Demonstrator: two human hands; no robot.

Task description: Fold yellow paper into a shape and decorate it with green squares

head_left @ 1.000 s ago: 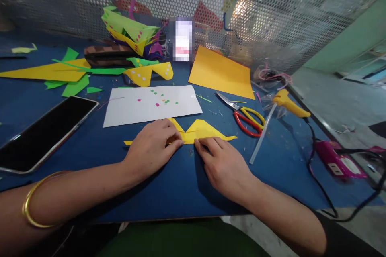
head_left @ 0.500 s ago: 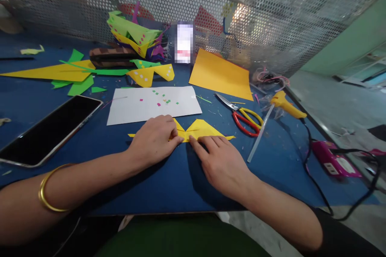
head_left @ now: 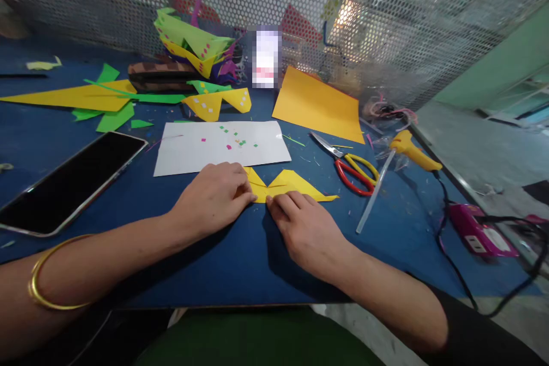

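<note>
A folded yellow paper piece (head_left: 291,185) lies flat on the blue table (head_left: 240,257) near the middle. My left hand (head_left: 212,199) rests palm down on its left half, fingers together, covering that side. My right hand (head_left: 306,227) presses its fingertips on the paper's lower edge just right of the centre fold. Both hands touch the paper; neither lifts it. A gold bangle (head_left: 45,280) sits on my left forearm.
A white sheet (head_left: 193,151) with tiny coloured bits lies behind the hands. Red-and-yellow scissors (head_left: 349,166), a glue stick (head_left: 373,194) and yellow glue gun (head_left: 414,151) are right. A phone (head_left: 71,183) is left. Orange sheet (head_left: 317,106), paper scraps and a perforated screen stand behind.
My right hand has slid left along the paper's lower edge toward the centre fold. My left hand stays pressed on the left half.
</note>
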